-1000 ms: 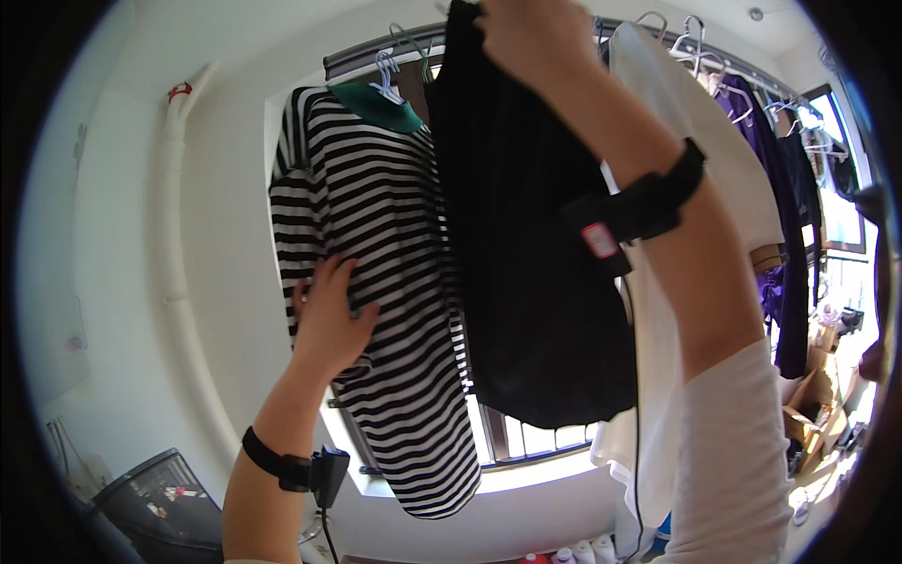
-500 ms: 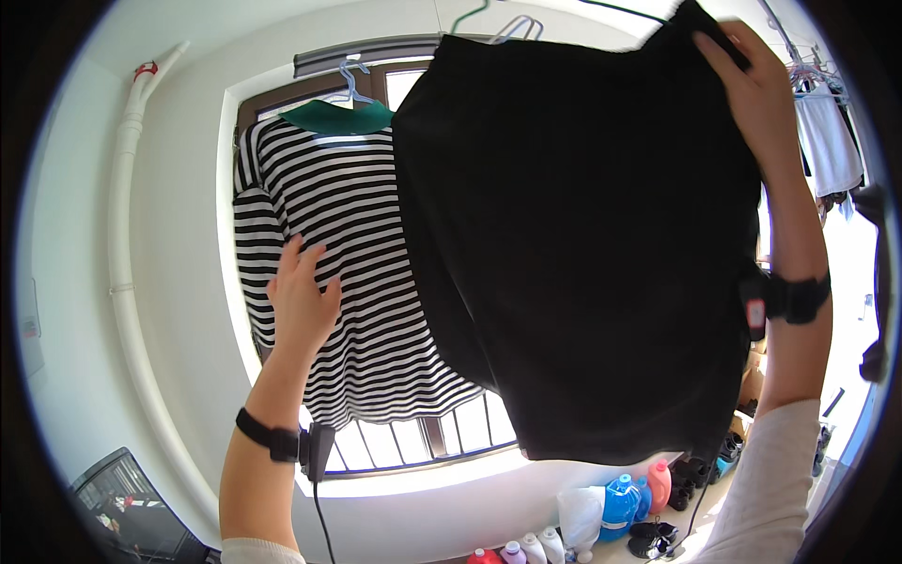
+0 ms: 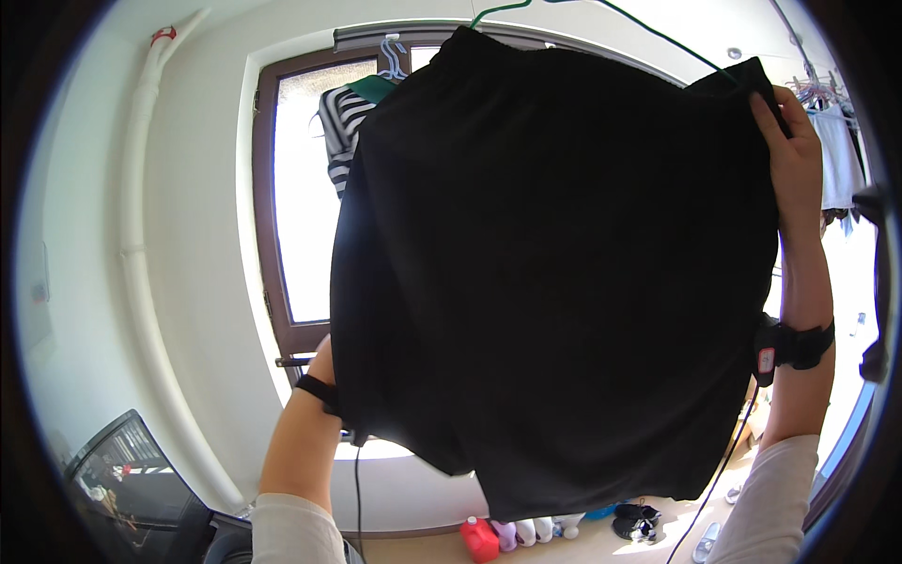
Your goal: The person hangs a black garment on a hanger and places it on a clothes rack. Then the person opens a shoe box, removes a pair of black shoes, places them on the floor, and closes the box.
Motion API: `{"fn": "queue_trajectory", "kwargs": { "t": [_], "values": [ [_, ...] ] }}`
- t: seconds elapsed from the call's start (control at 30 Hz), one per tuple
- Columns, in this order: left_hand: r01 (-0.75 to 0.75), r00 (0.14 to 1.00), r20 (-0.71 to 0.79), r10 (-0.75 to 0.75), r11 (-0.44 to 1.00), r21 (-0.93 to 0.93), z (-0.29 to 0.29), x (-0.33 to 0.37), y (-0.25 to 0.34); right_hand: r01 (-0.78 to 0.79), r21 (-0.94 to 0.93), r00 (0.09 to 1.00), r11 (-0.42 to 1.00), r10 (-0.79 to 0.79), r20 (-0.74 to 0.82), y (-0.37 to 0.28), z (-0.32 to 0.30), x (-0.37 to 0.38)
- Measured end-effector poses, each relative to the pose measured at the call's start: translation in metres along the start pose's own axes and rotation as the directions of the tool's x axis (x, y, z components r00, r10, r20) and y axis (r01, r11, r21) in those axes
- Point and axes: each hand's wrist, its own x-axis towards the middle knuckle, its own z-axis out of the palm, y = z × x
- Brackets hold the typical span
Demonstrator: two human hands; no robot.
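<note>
— Swung left since a moment ago, black garment [image 3: 564,282] now covering nearly all of striped shirt [image 3: 340,122]; only a sliver showing by the window frame [image 3: 268,216].

— Hanging from a green hanger [image 3: 601,11], up top, spread wide across the middle of the view.

— Right hand [image 3: 797,155]?

— Raised high, pinching the garment's upper right corner, fingers curled over the edge.

— Left hand?

— Gone behind the cloth; only forearm and black wristband [image 3: 318,390] visible at the lower left hem. Open or closed, cannot tell.

— Below?

— Red bottle [image 3: 479,540] and pale bottles [image 3: 536,531] lined along the floor under the window, dark crate [image 3: 132,479] at lower left.
</note>
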Motion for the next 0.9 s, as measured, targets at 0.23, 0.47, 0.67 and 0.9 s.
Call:
{"fn": "queue_trajectory", "kwargs": {
  "t": [0.23,0.47,0.67,0.9],
  "values": [
    [0.036,0.963,0.248,0.102,0.867,-0.498,0.075,0.003,-0.016,0.155,-0.231,0.988,0.961,-0.152,0.029,-0.038,-0.007,0.006],
    [0.096,0.951,0.230,0.206,0.510,-0.855,0.041,-0.001,-0.055,0.177,-0.189,0.982,0.966,-0.160,0.104,-0.072,0.017,0.010],
    [0.069,0.993,0.100,0.058,0.401,-0.913,-0.039,-0.035,-0.181,0.057,-0.233,0.995,0.971,-0.037,0.091,-0.084,0.112,0.021],
    [0.092,0.990,0.033,-0.134,0.463,-0.882,-0.067,-0.142,-0.213,-0.032,-0.013,0.992,0.999,0.030,-0.119,-0.110,0.241,0.039]
  ]
}}
